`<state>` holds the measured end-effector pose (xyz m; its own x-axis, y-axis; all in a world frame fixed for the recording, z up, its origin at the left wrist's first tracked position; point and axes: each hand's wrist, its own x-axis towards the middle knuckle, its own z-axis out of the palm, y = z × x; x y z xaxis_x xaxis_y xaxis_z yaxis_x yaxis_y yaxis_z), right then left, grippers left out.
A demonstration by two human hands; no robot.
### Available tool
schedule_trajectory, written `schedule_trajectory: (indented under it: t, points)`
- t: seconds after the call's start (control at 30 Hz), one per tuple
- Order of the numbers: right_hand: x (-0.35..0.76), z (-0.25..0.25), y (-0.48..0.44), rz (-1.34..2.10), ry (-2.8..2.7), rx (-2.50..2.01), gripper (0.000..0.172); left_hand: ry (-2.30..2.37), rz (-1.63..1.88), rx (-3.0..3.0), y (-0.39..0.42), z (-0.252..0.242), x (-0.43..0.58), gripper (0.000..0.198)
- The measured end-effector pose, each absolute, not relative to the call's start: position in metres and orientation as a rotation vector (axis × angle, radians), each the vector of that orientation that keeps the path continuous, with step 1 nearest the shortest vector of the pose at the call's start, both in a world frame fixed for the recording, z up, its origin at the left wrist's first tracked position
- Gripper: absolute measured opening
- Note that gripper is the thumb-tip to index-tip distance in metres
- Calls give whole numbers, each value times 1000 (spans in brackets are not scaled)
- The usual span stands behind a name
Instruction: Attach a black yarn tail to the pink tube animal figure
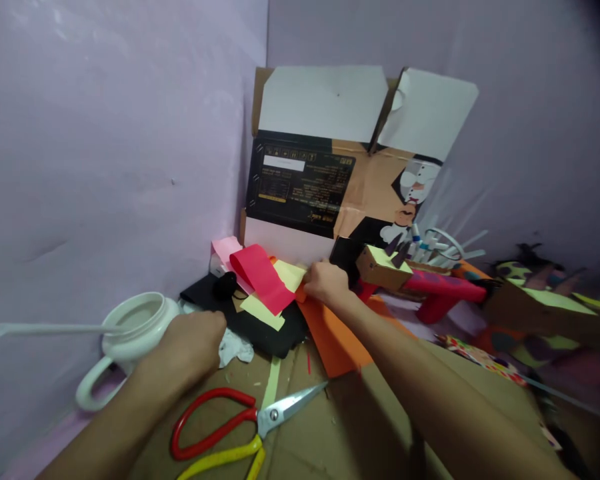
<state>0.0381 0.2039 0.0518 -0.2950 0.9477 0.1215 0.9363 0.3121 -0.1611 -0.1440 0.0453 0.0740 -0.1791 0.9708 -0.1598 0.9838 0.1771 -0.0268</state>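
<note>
My right hand (pixel 326 283) reaches into a pile of paper scraps, fingers closed; what they grip is hidden. A yellow paper piece (pixel 289 273) and a red paper strip (pixel 263 279) lie just left of it, and orange paper (pixel 335 337) spreads below it. My left hand (pixel 197 337) is closed in a fist, its fingertips turned out of sight. Beside it are a crumpled white tissue (pixel 236 348) and a black sheet (pixel 275 339) under the scraps. Scissors (pixel 274 415) with red and yellow handles lie partly open on the cardboard, nearer me.
A white pot (pixel 135 327) with a white stick across its mouth stands at left by the wall. An unfolded printed carton (pixel 325 180) leans at the back. On the right stand paper-and-cardboard animal figures (pixel 385 267). Brown cardboard (pixel 300 453) covers the work surface.
</note>
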Motion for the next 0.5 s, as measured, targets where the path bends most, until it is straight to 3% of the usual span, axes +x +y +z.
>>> schedule_trajectory:
  t: [0.17,0.4,0.5]
  points:
    - [71,73,169,249,-2293,-1846,27,2344,-289,2020,37,61,-141,39]
    - [144,79,80,735,-2115,-1584,38,2356,-268,2174,13,88,-128,19]
    - [174,70,45,1001,-1885,-1444,35,2379,122,2201,4,102,-118,12]
